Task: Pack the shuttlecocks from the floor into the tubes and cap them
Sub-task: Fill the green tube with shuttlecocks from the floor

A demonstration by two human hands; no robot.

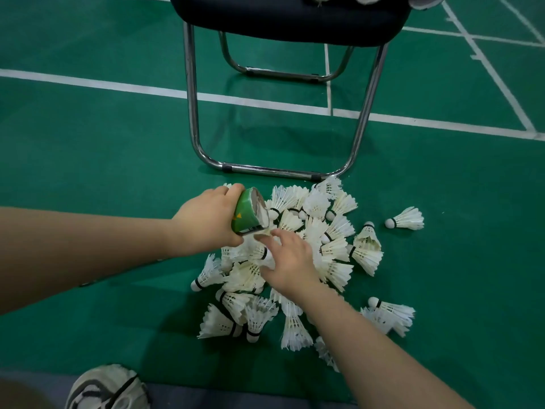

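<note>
Left hand: fingers and thumb curled round the green tube, gripping it near its open end. The tube is held clear of the floor, tilted, with its mouth facing right and down toward the heap.

Right hand: fingers spread and laid over the heap of shuttlecocks, fingertips just below the tube mouth. My index finger and thumb sit on either side of one shuttlecock; I cannot tell whether they grip it.

The heap lies on the green floor, just on my side of the front bar of the chair. One stray shuttlecock lies apart to the right of the heap, on its side. A white court line crosses the floor beyond the chair legs. My shoe shows at the floor's near-left edge.
</note>
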